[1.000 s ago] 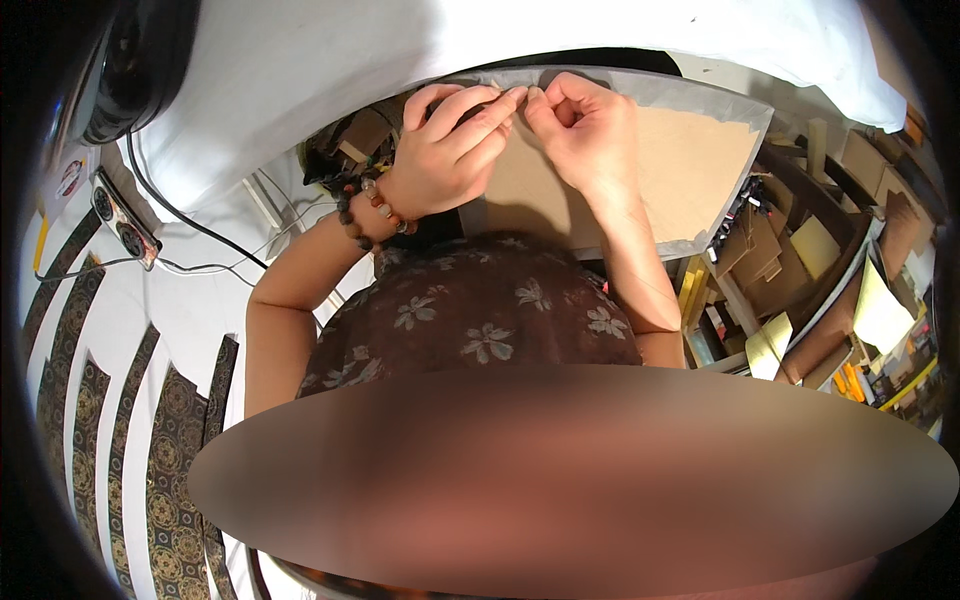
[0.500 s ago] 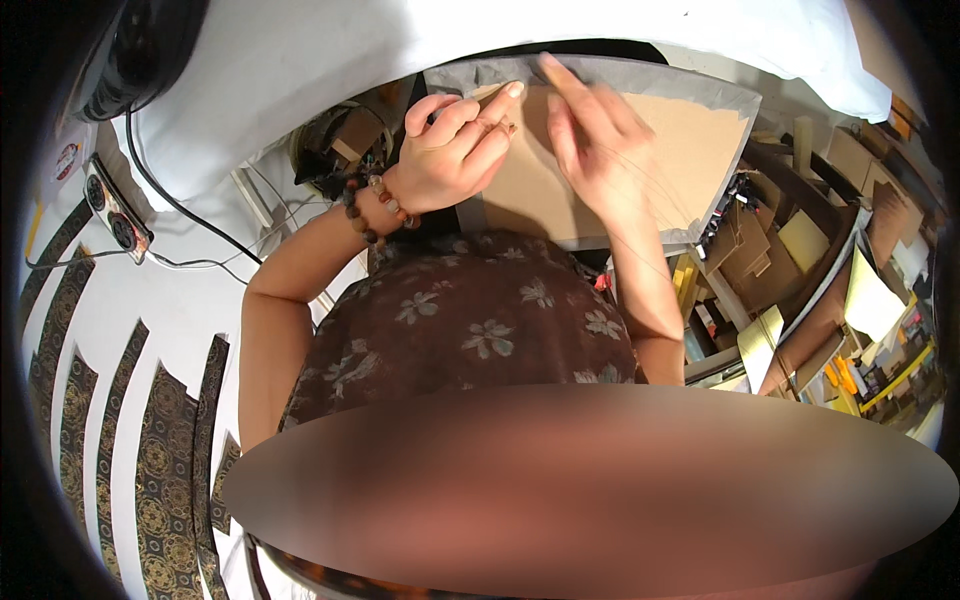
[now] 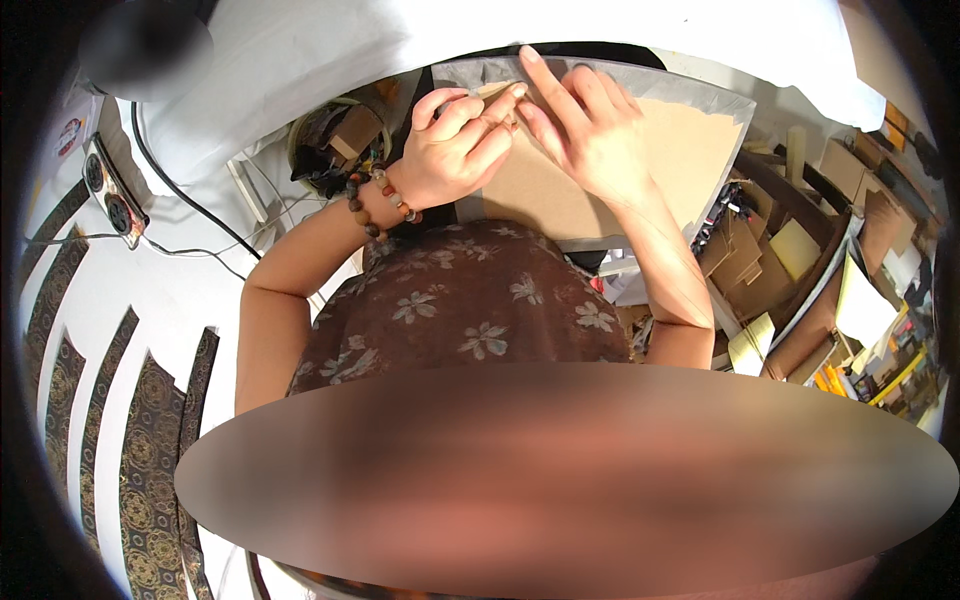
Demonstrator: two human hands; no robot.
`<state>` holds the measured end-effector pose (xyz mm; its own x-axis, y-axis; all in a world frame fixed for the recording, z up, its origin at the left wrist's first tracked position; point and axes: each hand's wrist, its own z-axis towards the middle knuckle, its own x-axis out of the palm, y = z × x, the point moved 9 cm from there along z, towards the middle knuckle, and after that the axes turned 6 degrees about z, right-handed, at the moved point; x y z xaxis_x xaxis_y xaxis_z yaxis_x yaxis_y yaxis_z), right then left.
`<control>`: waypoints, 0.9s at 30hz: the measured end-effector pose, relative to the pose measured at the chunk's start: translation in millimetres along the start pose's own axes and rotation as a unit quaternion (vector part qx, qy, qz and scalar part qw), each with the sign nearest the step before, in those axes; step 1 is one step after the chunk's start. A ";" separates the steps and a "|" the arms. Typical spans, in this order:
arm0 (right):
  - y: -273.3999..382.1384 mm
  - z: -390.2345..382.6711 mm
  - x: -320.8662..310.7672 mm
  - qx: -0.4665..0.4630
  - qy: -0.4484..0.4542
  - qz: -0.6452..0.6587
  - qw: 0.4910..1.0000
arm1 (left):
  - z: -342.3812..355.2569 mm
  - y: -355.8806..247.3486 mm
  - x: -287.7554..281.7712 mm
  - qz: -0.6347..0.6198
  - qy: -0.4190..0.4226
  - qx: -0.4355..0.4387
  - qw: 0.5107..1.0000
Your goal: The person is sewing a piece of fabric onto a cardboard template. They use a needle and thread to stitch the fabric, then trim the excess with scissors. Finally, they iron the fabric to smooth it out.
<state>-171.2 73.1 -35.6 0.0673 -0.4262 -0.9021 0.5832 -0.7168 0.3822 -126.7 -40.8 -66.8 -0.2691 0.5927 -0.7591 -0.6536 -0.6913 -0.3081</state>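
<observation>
A flat tan board (image 3: 675, 150) edged with a grey strip (image 3: 738, 125) lies in front of me. My left hand (image 3: 455, 150), with a beaded bracelet (image 3: 368, 205) at the wrist, is curled over the board's left part. Its thumb and fingers close together near the far edge; whatever they hold, if anything, is too small to name. Close beside it, my right hand (image 3: 595, 140) is over the board. Its index finger stretches to the far grey edge, the thumb stands apart from it, and the other fingers are bent. Nothing shows in the right hand.
White cloth or sheeting (image 3: 560, 25) runs beyond the board. Dark gold-patterned strips (image 3: 150, 470) lie on the white surface at left, near a power strip (image 3: 115, 190) with cords. A round bin (image 3: 340, 140) stands left of the board. Cardboard scraps (image 3: 740, 250) pile up at right.
My right hand has shifted slightly left along the far edge, its thumb closer to my left fingertips. The left hand has barely moved. The whole view has shifted a little.
</observation>
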 end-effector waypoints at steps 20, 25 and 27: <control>12.4 26.3 8.6 -0.082 -0.077 0.122 0.986 | 4.5 43.4 -24.7 -0.035 -0.094 -0.150 0.984; 11.2 23.4 14.1 -0.083 -0.064 0.107 0.989 | 3.6 39.6 -27.2 -0.020 -0.094 -0.077 0.992; 16.4 22.4 13.6 -0.107 -0.067 0.078 0.989 | 2.6 39.4 -27.4 -0.039 -0.088 -0.078 0.992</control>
<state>-178.8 43.2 -37.1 0.0705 -0.6018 -0.7955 0.7337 -0.5090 0.4501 -147.0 -83.2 -56.6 -0.3503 0.7008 -0.6214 -0.5642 -0.6875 -0.4572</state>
